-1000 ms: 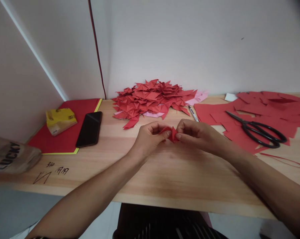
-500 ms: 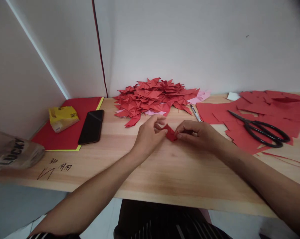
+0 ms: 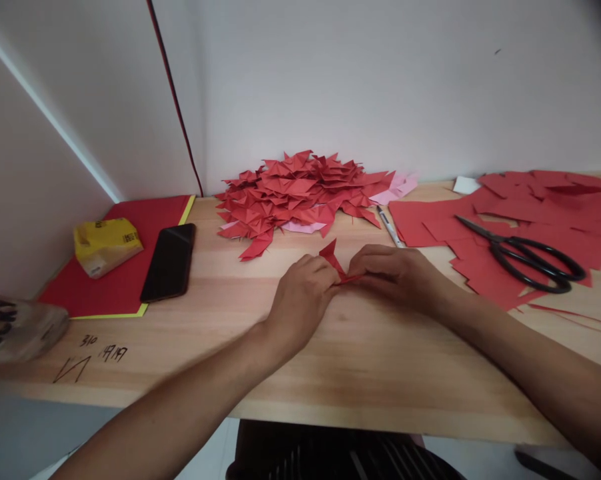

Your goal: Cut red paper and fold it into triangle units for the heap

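A small folded red paper (image 3: 330, 255) is held between both hands just above the wooden table, with one pointed flap standing up. My left hand (image 3: 305, 287) pinches its lower left side, fingers curled. On the right, my right hand (image 3: 393, 270) grips the other end between thumb and fingers. My fingers cover much of the paper's lower part. Behind the hands lies a heap of folded red paper pieces (image 3: 295, 193), with a few pink ones at its edges.
Black-handled scissors (image 3: 530, 260) lie on flat red sheets (image 3: 570, 213) at the right, near a pen (image 3: 389, 225). To the left are a phone (image 3: 169, 262), a yellow packet (image 3: 105, 245) on red sheets and a bag (image 3: 20, 330). The table's front edge (image 3: 330, 423) runs below.
My left hand has closed over the paper, its fingers now curled down. A pointed red flap now stands up between the hands. The view has shifted slightly.
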Demonstrator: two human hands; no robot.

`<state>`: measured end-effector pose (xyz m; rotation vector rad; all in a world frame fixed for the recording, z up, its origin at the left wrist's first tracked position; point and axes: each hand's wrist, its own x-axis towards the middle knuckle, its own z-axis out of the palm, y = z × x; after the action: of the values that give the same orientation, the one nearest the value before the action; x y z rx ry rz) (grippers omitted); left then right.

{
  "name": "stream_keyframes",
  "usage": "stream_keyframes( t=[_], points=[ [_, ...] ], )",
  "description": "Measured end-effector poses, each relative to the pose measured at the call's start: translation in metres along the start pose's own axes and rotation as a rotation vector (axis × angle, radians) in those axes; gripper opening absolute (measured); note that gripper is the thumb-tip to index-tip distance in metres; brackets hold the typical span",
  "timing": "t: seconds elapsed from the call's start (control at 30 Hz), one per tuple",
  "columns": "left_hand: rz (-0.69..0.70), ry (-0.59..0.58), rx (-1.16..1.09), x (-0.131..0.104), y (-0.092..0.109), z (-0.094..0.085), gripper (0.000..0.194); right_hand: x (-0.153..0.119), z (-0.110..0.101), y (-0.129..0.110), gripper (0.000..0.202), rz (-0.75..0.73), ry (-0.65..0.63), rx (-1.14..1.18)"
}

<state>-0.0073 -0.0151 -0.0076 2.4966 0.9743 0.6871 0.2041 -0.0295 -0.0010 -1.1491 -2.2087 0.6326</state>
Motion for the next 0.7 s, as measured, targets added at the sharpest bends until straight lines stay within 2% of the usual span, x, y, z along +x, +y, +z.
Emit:
stream_keyframes(
  t=[0.17, 0.3, 0.43, 0.7],
  points=[
    [0.017, -0.008, 0.055, -0.001, -0.001, -0.003, 0.012, -0.001, -0.002, 0.001, 0.025, -0.011, -0.048, 0.008],
    [0.05, -0.065, 0.077, -0.002, 0.003, -0.007, 0.009, -0.001, -0.003, 0.003, 0.024, -0.036, -0.086, 0.039],
    [0.024, -0.105, 0.068, -0.004, 0.01, -0.009, 0.01, 0.0, -0.003, 0.005, 0.021, -0.031, -0.105, 0.071],
    [-0.045, -0.03, -0.02, -0.006, 0.012, -0.006, 0.01, 0.003, -0.001, 0.0, 0.019, 0.039, -0.081, 0.069]
  ],
)
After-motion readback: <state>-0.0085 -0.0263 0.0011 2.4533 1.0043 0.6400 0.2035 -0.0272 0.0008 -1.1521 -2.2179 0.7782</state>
